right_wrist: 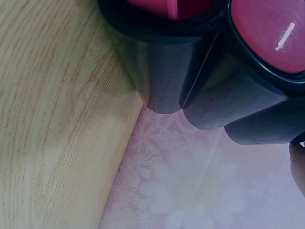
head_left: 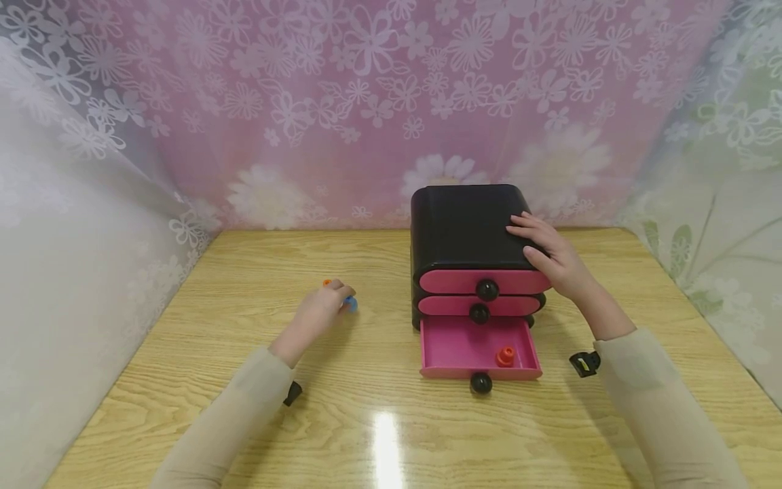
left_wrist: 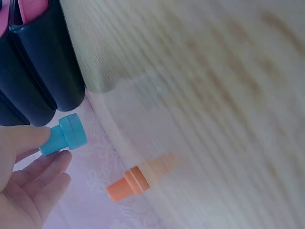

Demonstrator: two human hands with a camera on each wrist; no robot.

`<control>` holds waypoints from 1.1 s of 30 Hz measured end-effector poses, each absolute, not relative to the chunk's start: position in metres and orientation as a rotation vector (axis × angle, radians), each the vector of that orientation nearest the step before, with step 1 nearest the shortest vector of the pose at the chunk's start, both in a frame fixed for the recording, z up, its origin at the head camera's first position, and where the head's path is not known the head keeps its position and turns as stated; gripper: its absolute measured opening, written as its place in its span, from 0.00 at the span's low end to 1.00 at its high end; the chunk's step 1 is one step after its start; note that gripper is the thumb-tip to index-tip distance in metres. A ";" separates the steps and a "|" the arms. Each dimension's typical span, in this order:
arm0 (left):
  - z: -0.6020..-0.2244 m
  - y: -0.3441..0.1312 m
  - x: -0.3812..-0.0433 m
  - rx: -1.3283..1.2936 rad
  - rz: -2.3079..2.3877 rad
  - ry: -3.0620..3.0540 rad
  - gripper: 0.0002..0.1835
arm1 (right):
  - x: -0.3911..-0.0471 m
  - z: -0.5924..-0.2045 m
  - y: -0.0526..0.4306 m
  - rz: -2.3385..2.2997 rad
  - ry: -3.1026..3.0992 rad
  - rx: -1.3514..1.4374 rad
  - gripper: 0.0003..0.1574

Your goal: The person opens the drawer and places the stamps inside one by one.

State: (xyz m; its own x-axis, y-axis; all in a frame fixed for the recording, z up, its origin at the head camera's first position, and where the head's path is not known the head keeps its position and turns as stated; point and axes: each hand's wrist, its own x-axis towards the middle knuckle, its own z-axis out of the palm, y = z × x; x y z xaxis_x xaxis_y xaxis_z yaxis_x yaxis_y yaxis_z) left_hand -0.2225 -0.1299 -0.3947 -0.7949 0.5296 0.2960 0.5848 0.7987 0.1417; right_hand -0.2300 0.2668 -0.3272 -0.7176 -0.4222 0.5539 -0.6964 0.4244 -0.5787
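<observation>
My left hand (head_left: pixel 318 314) is above the left half of the table, pinching a small blue toy stamp (left_wrist: pixel 69 132) between thumb and fingers. An orange toy stamp (left_wrist: pixel 128 185) stands on the table just beyond that hand, mostly covered by it in the head view. My right hand (head_left: pixel 552 255) rests on the top right edge of a black drawer unit (head_left: pixel 470 224) with pink drawer fronts. Its bottom drawer (head_left: pixel 452 346) is pulled out, and a red toy stamp (head_left: pixel 505 356) stands in its right part. In the right wrist view only a bit of a finger (right_wrist: pixel 298 164) shows against the unit.
The upper drawer (head_left: pixel 446 280) and middle drawer (head_left: pixel 442 305) are pushed in, each with a round black knob. A wooden table (head_left: pixel 366 387) carries the unit. Flowered cloth (head_left: pixel 342 122) hangs behind and on both sides. A black device (head_left: pixel 585 364) shows at the right wrist.
</observation>
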 end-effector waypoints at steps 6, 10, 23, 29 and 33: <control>-0.393 -0.124 -0.216 -0.959 -0.375 -2.665 0.12 | -0.230 -0.327 0.267 1.177 -2.362 0.977 0.24; -0.393 -0.120 -0.213 -1.066 -0.415 -2.578 0.12 | -0.230 -0.327 0.266 1.178 -2.362 0.973 0.24; -0.390 -0.097 -0.197 -1.344 -0.429 -2.291 0.12 | -0.209 -0.306 0.249 1.215 -2.349 0.959 0.22; -0.386 -0.082 -0.190 -1.396 -0.459 -2.250 0.10 | -0.205 -0.302 0.246 1.218 -2.344 0.957 0.22; -0.383 -0.071 -0.187 -1.416 -0.470 -2.220 0.09 | -0.205 -0.302 0.247 1.203 -2.357 0.950 0.22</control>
